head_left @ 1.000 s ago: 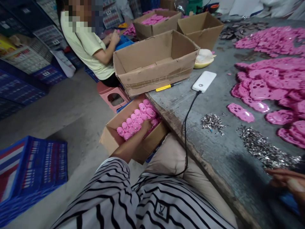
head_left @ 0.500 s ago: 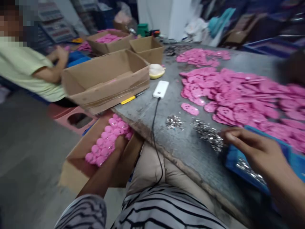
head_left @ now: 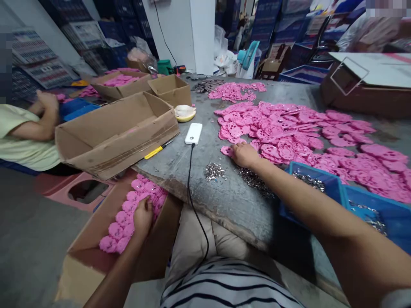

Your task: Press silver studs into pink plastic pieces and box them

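My left hand (head_left: 143, 217) is inside the cardboard box (head_left: 84, 231) below the table edge, just over rows of pink plastic pieces (head_left: 122, 218) with small metal bits on them. Its fingers are loosely bent and apart, and nothing shows in them. Across the table, my right hand (head_left: 246, 155) has its fingertips closed on a flat pink plastic piece (head_left: 226, 150) at the near left edge of a big pile of such pieces (head_left: 272, 124). Under my right forearm lies a heap of small shiny metal parts (head_left: 255, 179), partly hidden; a smaller heap (head_left: 214, 171) lies beside it.
A white power bank (head_left: 194, 133) trails a black cable over the table edge. Blue bins (head_left: 342, 192) hold metal parts at right. An open carton (head_left: 118, 132), a yellow-handled tool (head_left: 154, 152) and fruit peel (head_left: 185, 113) are at left. Another person (head_left: 28, 132) sits beyond.
My right hand has moved left from the metal parts by the blue bin to the pink piece. My left hand has drawn back slightly within the box. The view has turned right.
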The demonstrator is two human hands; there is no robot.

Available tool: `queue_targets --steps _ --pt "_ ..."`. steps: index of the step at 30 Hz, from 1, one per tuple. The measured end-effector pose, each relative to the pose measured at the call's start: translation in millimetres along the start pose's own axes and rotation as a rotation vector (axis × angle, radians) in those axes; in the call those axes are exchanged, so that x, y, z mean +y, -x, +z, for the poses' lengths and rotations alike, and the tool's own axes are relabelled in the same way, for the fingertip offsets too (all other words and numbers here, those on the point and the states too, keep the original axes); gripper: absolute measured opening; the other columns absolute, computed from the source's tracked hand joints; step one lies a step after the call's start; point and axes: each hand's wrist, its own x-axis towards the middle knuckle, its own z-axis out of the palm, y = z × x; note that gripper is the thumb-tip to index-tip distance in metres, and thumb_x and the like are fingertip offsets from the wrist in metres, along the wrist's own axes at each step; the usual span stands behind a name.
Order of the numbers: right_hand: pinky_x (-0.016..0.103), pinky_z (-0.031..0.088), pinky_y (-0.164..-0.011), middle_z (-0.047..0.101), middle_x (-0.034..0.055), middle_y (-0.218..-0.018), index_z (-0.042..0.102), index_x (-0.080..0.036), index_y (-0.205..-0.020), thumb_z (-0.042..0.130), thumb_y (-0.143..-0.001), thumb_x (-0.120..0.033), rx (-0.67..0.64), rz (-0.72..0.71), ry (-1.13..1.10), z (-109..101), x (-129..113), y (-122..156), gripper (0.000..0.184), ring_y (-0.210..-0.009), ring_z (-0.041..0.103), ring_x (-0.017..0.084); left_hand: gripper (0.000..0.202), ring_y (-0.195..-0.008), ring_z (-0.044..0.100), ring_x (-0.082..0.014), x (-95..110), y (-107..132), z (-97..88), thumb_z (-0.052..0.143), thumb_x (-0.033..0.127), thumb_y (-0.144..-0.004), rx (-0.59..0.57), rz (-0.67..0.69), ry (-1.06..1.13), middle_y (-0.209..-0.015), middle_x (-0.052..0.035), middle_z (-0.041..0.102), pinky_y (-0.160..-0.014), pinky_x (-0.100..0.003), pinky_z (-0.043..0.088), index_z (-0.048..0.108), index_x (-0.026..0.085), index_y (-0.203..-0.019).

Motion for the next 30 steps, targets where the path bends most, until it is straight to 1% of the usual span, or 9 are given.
queue_targets --steps 3,5,6,8,11,14,19,24,30 --pt "0.046 0.044 -0.093 0.065 0.0205 -0.107 0.062 -0.01 -0.105 0.058 -0.081 -0.021 0.042 0.097 -0.346 -11 0 14 0.026 -0.104 0.058 0.031 0.04 -0.095 0.063 -0.0214 22 23 -14.5 0.042 0.034 -0.089 0.3 0.137 0.396 -0.109 -0.0114 0.064 -0.086 -0.033 0.05 0.055 0.017 -0.122" --pt "0.04 0.05 -0.083 0.068 0.0149 -0.098 0.061 -0.012 -0.102 0.055 -0.083 -0.025 -0.012 0.118 -0.634 -20 -8 33 0.024 -0.089 0.063 0.025 0.044 -0.088 0.062 -0.0181 53 44 -23.7 0.054 0.04 -0.085 0.377 0.308 0.713 -0.103 -0.0085 0.063 -0.08 -0.031 0.051 0.053 0.018 -0.123" --pt "0.037 0.052 -0.078 0.069 0.0114 -0.093 0.061 -0.013 -0.1 0.053 -0.084 -0.028 -0.076 0.094 -0.779 -24 -15 45 0.023 -0.082 0.064 0.021 0.046 -0.087 0.062 -0.0164 73 55 -27.5 0.059 0.04 -0.082 0.303 0.387 0.85 -0.103 -0.007 0.063 -0.079 -0.029 0.051 0.052 0.021 -0.124" --pt "0.032 0.053 -0.072 0.069 0.0067 -0.085 0.062 -0.016 -0.096 0.056 -0.083 -0.034 -0.271 0.007 -1.234 -26 -32 74 0.023 -0.074 0.064 0.017 0.057 -0.093 0.063 -0.0166 114 78 -31.4 0.068 0.042 -0.078 -0.045 0.465 1.106 -0.112 -0.0081 0.063 -0.081 -0.029 0.052 0.048 0.024 -0.128" --pt "0.026 0.051 -0.068 0.069 0.0022 -0.079 0.066 -0.018 -0.088 0.072 -0.071 -0.038 -0.434 -0.068 -1.63 -16 -58 117 0.027 -0.072 0.063 0.013 0.06 -0.112 0.06 -0.0221 165 106 -25.0 0.07 0.05 -0.074 -0.672 0.31 1.326 -0.12 -0.0114 0.063 -0.091 -0.033 0.05 0.053 0.022 -0.124" --pt "0.028 0.052 -0.07 0.068 0.0029 -0.08 0.067 -0.018 -0.079 0.074 -0.071 -0.047 -0.307 0.029 -1.742 7 -64 147 0.032 -0.071 0.063 0.013 0.05 -0.108 0.063 -0.0255 187 120 -8.4 0.074 0.047 -0.069 -0.859 0.079 1.409 -0.106 -0.0119 0.069 -0.087 -0.036 0.051 0.061 0.016 -0.105" --pt "0.029 0.049 -0.062 0.067 0.0034 -0.078 0.064 -0.018 -0.086 0.071 -0.071 -0.052 0.215 0.368 -1.48 46 -30 174 0.038 -0.064 0.058 0.014 0.032 -0.076 0.069 -0.0178 190 121 10.9 0.072 0.031 -0.071 -0.754 -0.155 1.446 -0.087 -0.0062 0.071 -0.066 -0.029 0.053 0.056 0.016 -0.093" --pt "0.026 0.043 -0.06 0.06 -0.0014 -0.076 0.058 -0.021 -0.087 0.068 -0.069 -0.04 0.637 0.501 -1.271 62 -5 194 0.028 -0.066 0.052 0.013 0.034 -0.056 0.064 -0.0128 204 131 22.1 0.07 0.028 -0.068 -0.822 -0.068 1.411 -0.083 -0.0048 0.072 -0.046 -0.02 0.043 0.051 0.016 -0.093" --pt "0.026 0.039 -0.055 0.052 -0.0038 -0.066 0.054 -0.023 -0.079 0.065 -0.067 -0.036 0.76 0.593 -1.237 65 14 207 0.021 -0.058 0.046 0.012 0.036 -0.054 0.065 -0.0153 215 144 44.1 0.069 0.03 -0.065 -0.923 0.027 1.363 -0.071 -0.0009 0.069 -0.048 -0.024 0.047 0.049 0.017 -0.092"
